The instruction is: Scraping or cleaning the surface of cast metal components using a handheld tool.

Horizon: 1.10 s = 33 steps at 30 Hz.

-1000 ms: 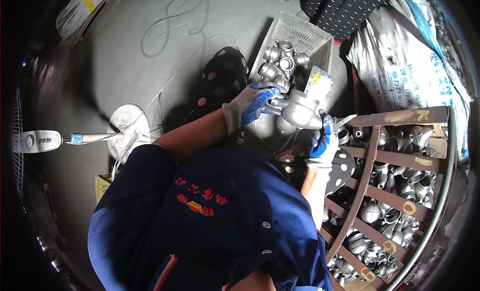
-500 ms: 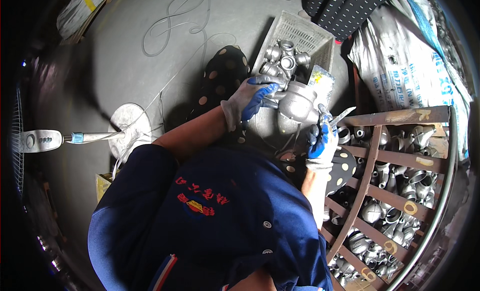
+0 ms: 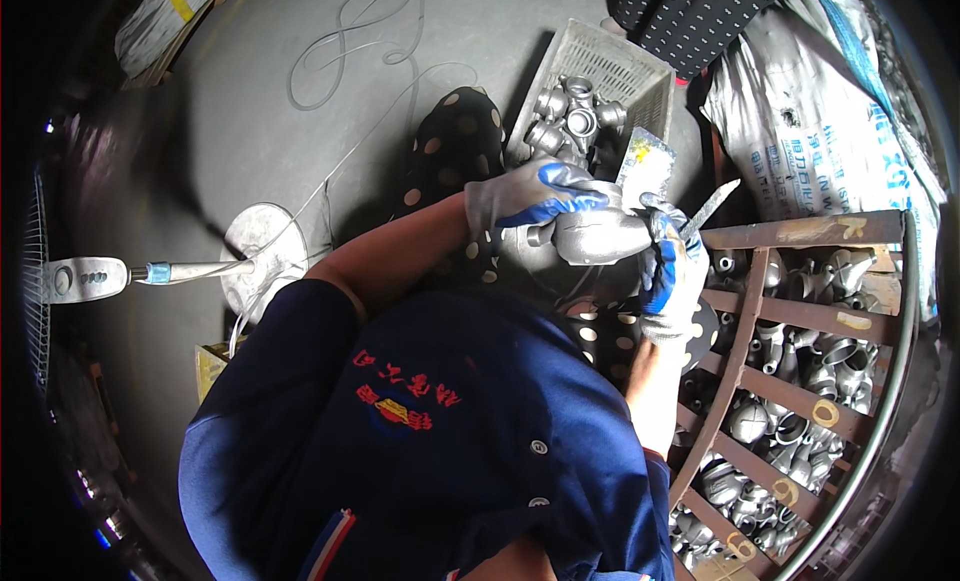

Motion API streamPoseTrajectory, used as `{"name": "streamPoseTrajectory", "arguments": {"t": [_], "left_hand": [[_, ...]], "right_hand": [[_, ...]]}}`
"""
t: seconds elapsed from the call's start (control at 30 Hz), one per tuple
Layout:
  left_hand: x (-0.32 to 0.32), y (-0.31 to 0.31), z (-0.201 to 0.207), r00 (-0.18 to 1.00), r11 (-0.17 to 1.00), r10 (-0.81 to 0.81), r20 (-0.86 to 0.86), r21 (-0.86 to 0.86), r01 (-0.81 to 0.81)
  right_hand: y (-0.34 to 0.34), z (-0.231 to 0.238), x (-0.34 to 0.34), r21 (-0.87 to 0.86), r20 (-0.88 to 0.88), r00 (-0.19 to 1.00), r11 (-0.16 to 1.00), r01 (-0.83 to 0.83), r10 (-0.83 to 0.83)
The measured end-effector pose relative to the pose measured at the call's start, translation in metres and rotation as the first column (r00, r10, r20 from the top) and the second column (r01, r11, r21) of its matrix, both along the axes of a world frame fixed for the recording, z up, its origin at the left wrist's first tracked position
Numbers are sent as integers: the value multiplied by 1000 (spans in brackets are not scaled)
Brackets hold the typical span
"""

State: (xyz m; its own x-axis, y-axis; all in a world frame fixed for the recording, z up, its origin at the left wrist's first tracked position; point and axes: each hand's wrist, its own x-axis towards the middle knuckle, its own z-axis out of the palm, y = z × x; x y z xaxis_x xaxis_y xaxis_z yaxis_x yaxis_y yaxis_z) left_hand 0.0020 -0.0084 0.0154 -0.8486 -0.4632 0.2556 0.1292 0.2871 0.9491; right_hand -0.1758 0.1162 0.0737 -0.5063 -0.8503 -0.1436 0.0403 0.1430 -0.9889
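Above the dotted trousers (image 3: 449,131), the gloved left hand (image 3: 548,193) is curling its fingers over a grey metal fitting (image 3: 600,239); the gloved right hand (image 3: 672,261), at the fitting's right end, is clasping a blade-like tool (image 3: 712,206) (tip pointing up and outward). Beyond, a crate (image 3: 612,59) is holding metal parts (image 3: 575,121).

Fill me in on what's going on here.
A person in a dark blue shirt is handling a rounded grey metal part. The gloved left hand grips it from above; the gloved right hand is at its other end, with a flat, blade-like tool jutting out. Ahead, a plastic crate holds metal fittings; more parts lie in a brown barred rack to the right.
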Motion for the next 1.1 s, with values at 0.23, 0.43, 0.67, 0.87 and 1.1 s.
{"name": "streamPoseTrajectory", "arguments": {"t": [0.23, 0.43, 0.67, 0.87, 1.1], "left_hand": [[3, 9, -11, 985, 875, 121, -126, -455, -166], [17, 8, -3, 937, 798, 273, -217, -493, -347], [21, 4, -1, 927, 779, 286, -242, -504, -372], [20, 9, -1, 915, 778, 336, -224, -481, -403], [24, 14, 11, 913, 807, 393, -109, -435, -399]], "right_hand": [[2, -3, -1, -40, 28, 999, 999, -30, 31], [32, -9, 5, -70, -433, 877, 962, -265, 210], [41, -5, 15, -46, -756, 626, 939, -342, 191], [44, -1, 16, 60, -832, 506, 943, -328, 229], [45, -4, 13, 82, -907, 364, 937, -339, 211]]}}
